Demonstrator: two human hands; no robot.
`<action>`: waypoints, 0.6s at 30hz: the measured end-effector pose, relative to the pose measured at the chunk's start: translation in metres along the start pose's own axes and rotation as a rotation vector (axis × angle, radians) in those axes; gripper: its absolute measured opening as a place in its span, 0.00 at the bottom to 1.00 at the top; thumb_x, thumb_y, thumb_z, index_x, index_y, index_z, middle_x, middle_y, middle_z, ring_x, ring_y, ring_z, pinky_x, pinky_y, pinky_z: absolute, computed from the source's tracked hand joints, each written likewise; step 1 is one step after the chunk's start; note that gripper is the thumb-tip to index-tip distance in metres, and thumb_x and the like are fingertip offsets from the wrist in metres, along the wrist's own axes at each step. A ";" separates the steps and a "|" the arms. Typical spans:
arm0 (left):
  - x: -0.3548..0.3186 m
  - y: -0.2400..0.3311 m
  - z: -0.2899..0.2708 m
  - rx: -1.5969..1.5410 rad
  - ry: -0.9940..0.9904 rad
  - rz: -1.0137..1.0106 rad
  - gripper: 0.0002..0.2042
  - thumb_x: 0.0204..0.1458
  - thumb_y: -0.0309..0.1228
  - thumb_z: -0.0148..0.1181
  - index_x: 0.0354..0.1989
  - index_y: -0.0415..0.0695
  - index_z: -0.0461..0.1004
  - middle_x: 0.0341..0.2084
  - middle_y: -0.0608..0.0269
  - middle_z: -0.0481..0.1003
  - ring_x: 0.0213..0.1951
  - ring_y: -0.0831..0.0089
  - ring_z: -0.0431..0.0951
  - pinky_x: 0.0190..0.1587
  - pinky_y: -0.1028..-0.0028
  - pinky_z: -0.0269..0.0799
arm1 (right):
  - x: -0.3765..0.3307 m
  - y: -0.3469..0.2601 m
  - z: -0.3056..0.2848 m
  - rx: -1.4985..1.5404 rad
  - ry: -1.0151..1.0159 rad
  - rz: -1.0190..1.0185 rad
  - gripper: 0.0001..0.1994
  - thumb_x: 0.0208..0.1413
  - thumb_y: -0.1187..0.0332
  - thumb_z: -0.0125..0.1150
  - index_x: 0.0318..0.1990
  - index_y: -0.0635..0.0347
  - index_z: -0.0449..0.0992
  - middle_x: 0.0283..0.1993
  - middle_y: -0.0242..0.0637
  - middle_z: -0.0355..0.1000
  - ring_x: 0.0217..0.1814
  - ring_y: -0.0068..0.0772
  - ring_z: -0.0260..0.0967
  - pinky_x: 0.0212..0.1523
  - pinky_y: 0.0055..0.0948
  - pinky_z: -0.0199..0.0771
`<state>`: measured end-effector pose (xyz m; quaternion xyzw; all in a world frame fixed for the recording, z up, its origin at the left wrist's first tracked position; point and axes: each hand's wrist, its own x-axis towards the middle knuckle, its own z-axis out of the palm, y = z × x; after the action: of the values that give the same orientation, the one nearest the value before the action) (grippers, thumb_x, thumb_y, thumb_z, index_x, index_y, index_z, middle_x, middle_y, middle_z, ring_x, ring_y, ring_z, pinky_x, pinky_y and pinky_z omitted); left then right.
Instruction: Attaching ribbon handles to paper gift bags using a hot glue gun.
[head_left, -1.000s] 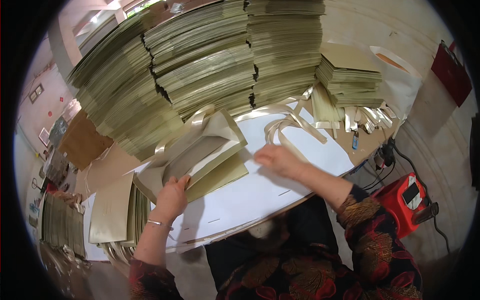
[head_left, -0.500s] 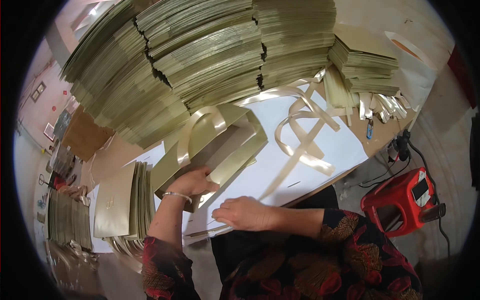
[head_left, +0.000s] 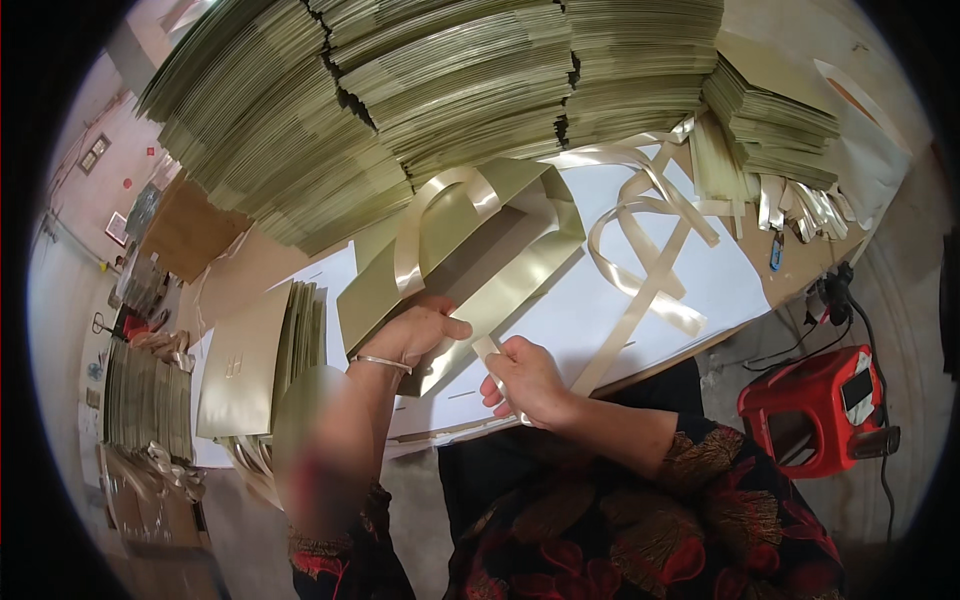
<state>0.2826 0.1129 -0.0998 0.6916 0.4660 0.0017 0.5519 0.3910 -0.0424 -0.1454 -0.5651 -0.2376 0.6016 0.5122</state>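
A: Where is the gold bag (head_left: 470, 250)?
B: It lies flat on the white surface (head_left: 700, 285), before the tall stacks (head_left: 420, 90). The left hand (head_left: 415, 335) grips its lower edge.
A: And the right hand (head_left: 525, 380)?
B: Its fingers pinch 1 ribbon (head_left: 640, 295) end, just beside the bag.

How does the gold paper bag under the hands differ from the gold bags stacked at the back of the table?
The gold paper bag with a ribbon handle lies alone on the white sheet, partly opened, with the left hand on it; the tall stacks of flat gold bags are pressed shut, piled by the hundred, with no ribbons visible. Both share the same gold colour.
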 end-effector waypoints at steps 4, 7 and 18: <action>-0.005 0.004 0.000 -0.023 -0.088 -0.003 0.26 0.46 0.27 0.62 0.56 0.34 0.68 0.48 0.51 0.73 0.51 0.63 0.70 0.55 0.69 0.61 | 0.000 0.004 0.003 0.022 0.057 -0.063 0.12 0.62 0.64 0.49 0.37 0.66 0.67 0.28 0.39 0.72 0.25 0.26 0.72 0.20 0.26 0.74; 0.001 -0.006 0.002 -0.056 -0.026 0.006 0.18 0.46 0.27 0.65 0.46 0.35 0.73 0.38 0.59 0.75 0.43 0.69 0.71 0.49 0.73 0.65 | 0.001 0.008 0.007 0.011 0.026 -0.061 0.11 0.62 0.64 0.49 0.37 0.65 0.66 0.28 0.39 0.72 0.25 0.26 0.72 0.20 0.25 0.73; 0.004 -0.019 0.009 -0.047 -0.028 0.038 0.21 0.44 0.25 0.63 0.49 0.33 0.71 0.42 0.56 0.74 0.46 0.68 0.70 0.52 0.73 0.63 | 0.002 0.012 0.007 0.028 -0.076 -0.033 0.11 0.64 0.64 0.50 0.38 0.65 0.67 0.30 0.40 0.71 0.29 0.28 0.72 0.27 0.27 0.74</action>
<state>0.2772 0.1077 -0.1195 0.6870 0.4449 0.0134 0.5744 0.3804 -0.0430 -0.1553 -0.5307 -0.2578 0.6171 0.5206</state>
